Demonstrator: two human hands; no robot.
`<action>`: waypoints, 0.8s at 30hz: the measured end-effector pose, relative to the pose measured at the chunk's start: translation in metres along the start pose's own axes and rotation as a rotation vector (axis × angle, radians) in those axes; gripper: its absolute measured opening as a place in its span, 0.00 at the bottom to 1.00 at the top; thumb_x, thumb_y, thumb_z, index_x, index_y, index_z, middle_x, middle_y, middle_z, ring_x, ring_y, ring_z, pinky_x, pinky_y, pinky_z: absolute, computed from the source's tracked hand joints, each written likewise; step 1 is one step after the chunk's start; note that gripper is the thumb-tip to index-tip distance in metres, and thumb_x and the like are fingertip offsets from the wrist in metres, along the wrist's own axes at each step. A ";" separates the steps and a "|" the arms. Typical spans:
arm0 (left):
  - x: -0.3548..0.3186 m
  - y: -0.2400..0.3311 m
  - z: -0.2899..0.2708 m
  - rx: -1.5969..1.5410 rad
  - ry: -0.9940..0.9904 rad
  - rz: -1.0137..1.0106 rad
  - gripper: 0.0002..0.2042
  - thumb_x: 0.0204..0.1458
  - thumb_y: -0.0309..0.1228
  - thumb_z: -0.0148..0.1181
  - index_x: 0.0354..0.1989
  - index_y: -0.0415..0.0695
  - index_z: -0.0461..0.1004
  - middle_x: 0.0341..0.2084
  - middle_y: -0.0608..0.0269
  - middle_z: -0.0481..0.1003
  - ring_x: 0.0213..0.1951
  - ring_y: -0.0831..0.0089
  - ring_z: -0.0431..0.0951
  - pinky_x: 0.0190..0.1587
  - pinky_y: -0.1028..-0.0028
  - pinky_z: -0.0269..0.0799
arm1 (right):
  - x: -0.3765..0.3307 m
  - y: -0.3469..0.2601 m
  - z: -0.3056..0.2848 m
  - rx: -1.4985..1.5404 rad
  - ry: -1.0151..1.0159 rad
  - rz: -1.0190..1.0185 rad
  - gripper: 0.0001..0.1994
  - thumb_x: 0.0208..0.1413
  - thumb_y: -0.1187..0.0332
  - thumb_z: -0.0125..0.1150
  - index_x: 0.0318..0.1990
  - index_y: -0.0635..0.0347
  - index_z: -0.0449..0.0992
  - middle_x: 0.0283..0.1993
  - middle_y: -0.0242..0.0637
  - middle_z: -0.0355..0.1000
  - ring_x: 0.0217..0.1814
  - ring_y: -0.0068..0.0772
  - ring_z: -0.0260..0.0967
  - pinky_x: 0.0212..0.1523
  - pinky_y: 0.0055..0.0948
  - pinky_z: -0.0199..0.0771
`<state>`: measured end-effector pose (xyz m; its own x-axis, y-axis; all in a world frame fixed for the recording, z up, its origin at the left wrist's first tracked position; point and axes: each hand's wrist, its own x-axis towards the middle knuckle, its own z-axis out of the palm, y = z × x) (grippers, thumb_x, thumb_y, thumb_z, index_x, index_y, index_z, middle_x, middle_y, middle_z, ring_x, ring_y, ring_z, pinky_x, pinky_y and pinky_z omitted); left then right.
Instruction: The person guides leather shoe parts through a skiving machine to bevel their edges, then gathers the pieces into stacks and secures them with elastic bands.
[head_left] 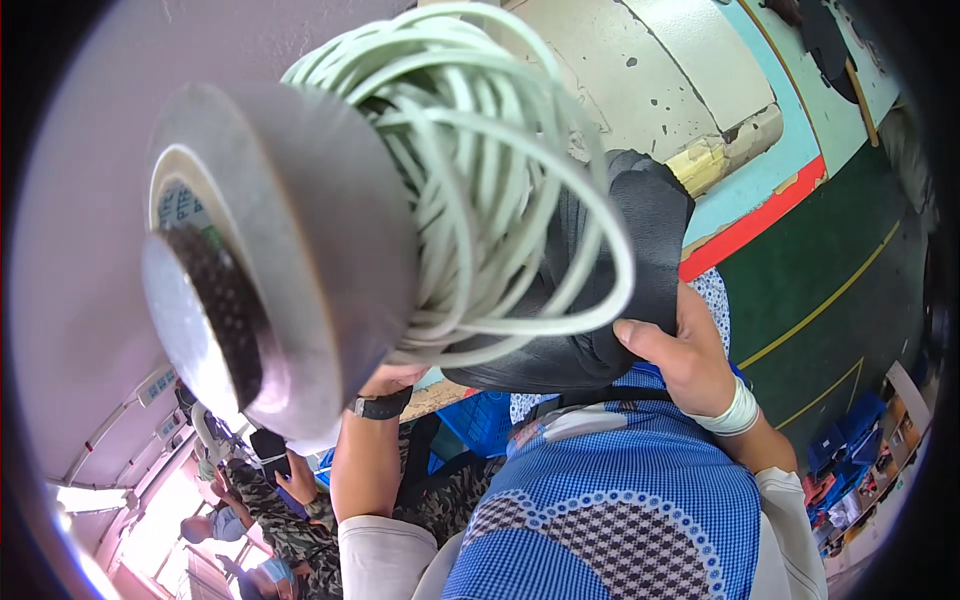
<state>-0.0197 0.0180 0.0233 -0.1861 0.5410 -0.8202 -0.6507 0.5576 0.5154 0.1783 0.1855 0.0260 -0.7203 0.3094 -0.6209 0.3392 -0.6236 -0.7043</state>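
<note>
A dark, soft, leather-like black piece (625, 240), folded over itself, is in front of my body. My right hand (685, 355) grips its right edge, the thumb lying on top and the other fingers behind it. Beside its lower left end is my left hand (395, 377), with a dark band on the wrist; its fingers are hidden behind the cord and a roll. Close to the camera, a loose bundle of pale green cord (480, 190) covers part of the black piece. Left of the cord looms a grey roll (330, 230) with a round, shiny metal knob (190, 310).
Beyond the black piece stands a worn cream machine bed or table (640, 70) with chipped edges and a red-edged board (755, 225). Blue crates (480, 420) are below my left arm. Another person in camouflage clothing (270, 510) works at lower left. Cluttered bins (850, 450) stand right.
</note>
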 end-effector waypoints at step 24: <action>0.007 0.005 -0.008 0.068 -0.026 -0.048 0.11 0.60 0.26 0.56 0.44 0.30 0.74 0.35 0.63 0.79 0.34 0.83 0.78 0.38 0.82 0.74 | -0.002 -0.001 0.006 -0.046 0.073 -0.068 0.28 0.52 0.73 0.59 0.59 0.71 0.57 0.56 0.46 0.65 0.58 0.33 0.64 0.60 0.32 0.63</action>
<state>-0.0307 0.0195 0.0181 -0.1361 0.5280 -0.8383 -0.6071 0.6242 0.4917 0.1759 0.1814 0.0301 -0.6968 0.4024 -0.5938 0.3200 -0.5665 -0.7594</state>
